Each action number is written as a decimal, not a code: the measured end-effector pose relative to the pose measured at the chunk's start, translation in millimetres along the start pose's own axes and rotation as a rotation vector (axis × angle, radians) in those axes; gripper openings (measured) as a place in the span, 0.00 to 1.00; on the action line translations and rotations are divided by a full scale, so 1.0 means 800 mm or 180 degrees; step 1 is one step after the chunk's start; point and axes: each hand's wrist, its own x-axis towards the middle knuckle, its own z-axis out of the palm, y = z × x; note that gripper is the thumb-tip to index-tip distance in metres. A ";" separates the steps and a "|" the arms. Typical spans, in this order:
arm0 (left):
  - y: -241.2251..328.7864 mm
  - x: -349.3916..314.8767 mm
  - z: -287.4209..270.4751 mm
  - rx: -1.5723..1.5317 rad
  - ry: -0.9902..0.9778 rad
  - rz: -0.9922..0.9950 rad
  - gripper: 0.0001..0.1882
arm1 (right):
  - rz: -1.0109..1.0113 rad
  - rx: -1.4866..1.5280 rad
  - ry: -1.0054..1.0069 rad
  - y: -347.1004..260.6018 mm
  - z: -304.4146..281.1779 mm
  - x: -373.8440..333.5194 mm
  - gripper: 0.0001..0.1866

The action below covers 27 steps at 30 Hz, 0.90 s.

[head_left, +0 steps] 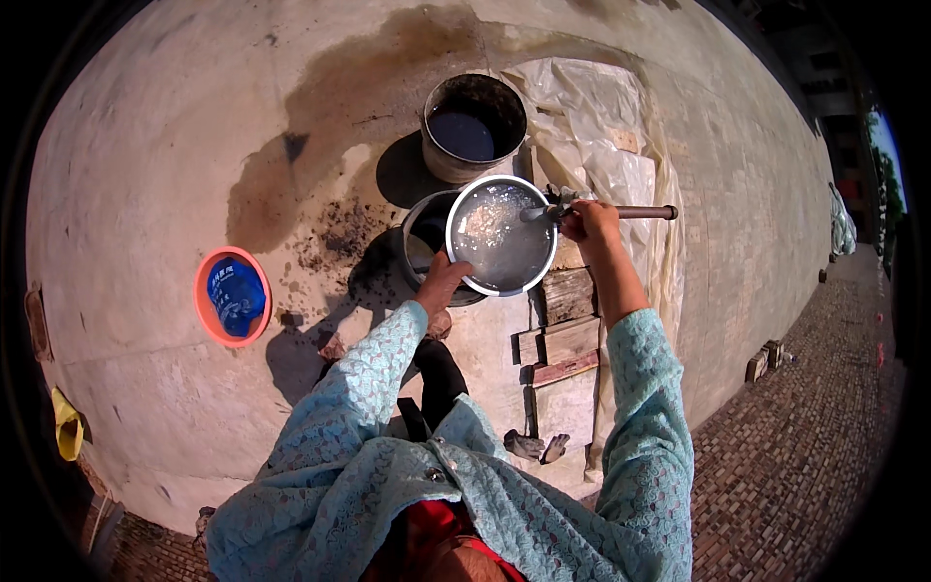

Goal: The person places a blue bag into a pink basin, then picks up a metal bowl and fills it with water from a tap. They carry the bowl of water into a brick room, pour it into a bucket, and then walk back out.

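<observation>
My left hand [444,281] is closed on the near left rim of a round, pale-rimmed basin [502,289], thumb over its edge. Frothy water [490,238] fills much of it. Above its right side a metal tap [536,212] pours a stream in. Wrapped round the tap's body, where it meets a brown pipe [645,212], is my right hand [592,223]; its fingertips are partly hidden. Under the basin stands a dark bucket [412,257], mostly covered. Just beyond is a larger dark bucket [433,155] with dark liquid inside.
An orange-pink basin [202,303] with a blue packet [237,296] sits on the concrete at left. Wet stains [320,126] spread behind it. Clear plastic sheeting [601,116] and wooden boards [570,339] lie right of the buckets. Dark gloves [525,445] rest nearer me.
</observation>
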 end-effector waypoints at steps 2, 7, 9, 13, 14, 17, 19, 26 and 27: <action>-0.013 0.006 -0.005 -0.0181 -0.0172 0.0179 0.18 | -0.0417 -0.0458 -0.0215 0.004 -0.005 0.003 0.05; -0.020 0.007 -0.017 0.0048 -0.0115 0.0075 0.17 | -0.2549 -0.2384 -0.0534 0.017 -0.019 -0.007 0.13; -0.019 0.002 -0.016 -0.0118 -0.0004 0.0151 0.17 | -0.2488 -0.2404 -0.0720 0.016 -0.026 -0.011 0.16; -0.018 -0.004 -0.023 -0.0076 -0.0206 0.0163 0.16 | -0.2739 -0.2494 -0.0668 0.004 -0.027 -0.021 0.14; -0.018 -0.005 -0.025 -0.0073 -0.0203 0.0156 0.16 | -0.2732 -0.2538 -0.0656 0.000 -0.025 -0.025 0.14; -0.018 -0.010 -0.035 -0.0078 -0.0139 0.0102 0.16 | -0.2799 -0.2610 -0.0688 -0.002 -0.020 -0.024 0.13; -0.019 -0.018 -0.040 -0.0182 -0.0101 0.0102 0.17 | -0.2791 -0.2576 -0.0730 -0.003 -0.019 -0.024 0.13; -0.016 -0.065 -0.066 -0.0044 0.0326 0.0065 0.17 | -0.2893 -0.3031 -0.0492 0.026 -0.042 0.007 0.14; -0.015 -0.079 -0.071 -0.0043 0.0611 0.0047 0.19 | -0.2933 -0.2686 -0.0570 0.032 -0.043 0.013 0.13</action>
